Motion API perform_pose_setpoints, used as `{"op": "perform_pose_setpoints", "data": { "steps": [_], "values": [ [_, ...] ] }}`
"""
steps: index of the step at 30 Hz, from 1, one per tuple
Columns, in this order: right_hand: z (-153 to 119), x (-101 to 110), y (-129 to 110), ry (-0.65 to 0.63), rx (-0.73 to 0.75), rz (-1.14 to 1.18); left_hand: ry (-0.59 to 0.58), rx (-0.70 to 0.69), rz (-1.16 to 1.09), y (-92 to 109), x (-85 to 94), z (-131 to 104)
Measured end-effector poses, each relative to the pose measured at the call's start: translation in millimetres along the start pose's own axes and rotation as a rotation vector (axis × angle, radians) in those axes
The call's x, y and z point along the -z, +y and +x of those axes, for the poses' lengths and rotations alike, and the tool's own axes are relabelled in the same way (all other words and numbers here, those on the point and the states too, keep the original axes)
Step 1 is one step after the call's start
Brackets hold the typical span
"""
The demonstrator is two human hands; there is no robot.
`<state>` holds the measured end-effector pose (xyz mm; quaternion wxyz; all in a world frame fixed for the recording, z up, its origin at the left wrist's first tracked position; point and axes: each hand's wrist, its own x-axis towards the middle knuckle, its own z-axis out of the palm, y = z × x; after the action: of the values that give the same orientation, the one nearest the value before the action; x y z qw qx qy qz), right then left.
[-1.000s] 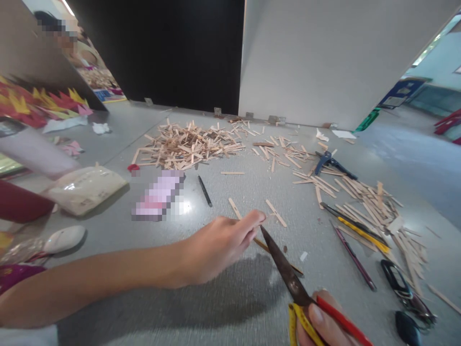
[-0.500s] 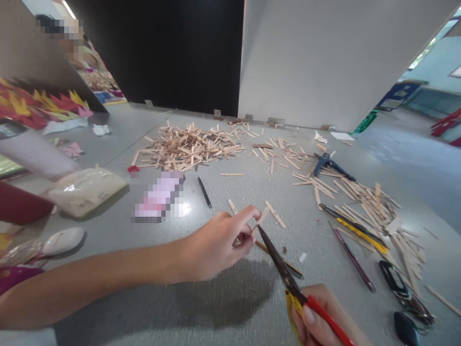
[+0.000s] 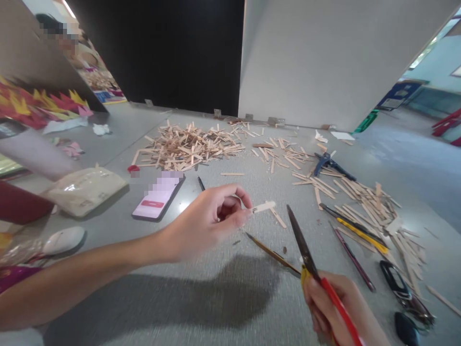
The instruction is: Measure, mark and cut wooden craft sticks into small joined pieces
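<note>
My left hand (image 3: 216, 216) pinches a short flat wooden stick (image 3: 264, 206) between thumb and forefinger, its free end pointing right. Dark marks show on the stick close to my fingertips. Closed around the red and yellow handles of a pair of scissors (image 3: 304, 242) is my right hand (image 3: 334, 302). The scissor blades look together and point up and away, apart from the stick. Another stick (image 3: 279, 218) lies on the table just beyond the held one. Below my left hand rests a thin brown pointed tool (image 3: 272, 252).
A heap of wooden sticks (image 3: 190, 146) lies at the back, with more sticks (image 3: 370, 206) on the right. Around them are pliers (image 3: 333, 166), a yellow cutter (image 3: 362, 234), a dark red pen (image 3: 355, 259), a phone (image 3: 156, 197), and a white mouse (image 3: 65, 240). Upright panels (image 3: 306, 57) stand behind.
The scissors have drawn away from the stick to the right. My left hand has lifted slightly up and left, still pinching the stick, which now points more to the right.
</note>
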<state>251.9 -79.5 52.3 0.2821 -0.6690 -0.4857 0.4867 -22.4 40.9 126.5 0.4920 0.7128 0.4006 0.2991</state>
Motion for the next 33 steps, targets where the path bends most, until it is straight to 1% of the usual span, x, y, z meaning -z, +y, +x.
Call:
{"op": "perform_pose_setpoints", "data": {
  "steps": [2,4,5,7,9,12,14,16,18,21,22,24,27,31,33],
  "values": [
    [14.2,5.6,4.0,0.119,0.142,-0.294,-0.013,-0.005,-0.022,2.7,2.5,-1.3],
    [28.0,13.5,11.0,0.243,0.245,-0.548,-0.021,-0.021,-0.027,4.6,3.9,-4.1],
    [33.8,17.7,15.2,0.287,0.266,-0.647,-0.021,-0.031,-0.024,5.5,4.3,-5.8],
    [42.0,25.1,24.5,0.335,0.289,-0.795,-0.025,-0.060,-0.025,6.9,4.7,-8.8],
    [46.1,29.7,33.4,0.385,0.345,-0.892,-0.033,-0.085,-0.040,7.1,4.5,-10.5],
    [48.2,31.1,42.5,0.493,0.486,-0.968,-0.059,-0.114,-0.067,5.0,3.6,-10.1],
    [49.0,29.1,43.3,0.572,0.592,-1.002,-0.076,-0.121,-0.079,3.3,2.9,-9.4],
    [49.5,24.7,39.4,0.622,0.715,-1.035,-0.084,-0.117,-0.086,3.1,2.6,-9.3],
    [49.6,18.1,32.2,0.594,0.887,-1.059,-0.087,-0.099,-0.081,4.4,2.6,-9.8],
    [47.9,6.0,20.4,0.452,1.164,-1.078,-0.093,-0.064,-0.065,6.6,2.6,-10.3],
    [46.8,2.1,17.7,0.399,1.219,-1.081,-0.099,-0.058,-0.062,6.6,2.6,-10.2],
    [44.1,-4.5,15.9,0.314,1.240,-1.071,-0.115,-0.064,-0.058,5.3,2.5,-9.9],
    [40.3,-12.3,24.7,0.252,1.173,-0.995,-0.127,-0.083,-0.050,2.1,2.2,-9.4],
    [39.2,-18.8,46.1,0.306,1.051,-0.910,-0.120,-0.093,-0.041,0.3,2.2,-8.4],
    [40.0,-18.0,50.9,0.352,0.990,-0.871,-0.119,-0.088,-0.036,0.6,2.3,-7.9]
  ]
}}
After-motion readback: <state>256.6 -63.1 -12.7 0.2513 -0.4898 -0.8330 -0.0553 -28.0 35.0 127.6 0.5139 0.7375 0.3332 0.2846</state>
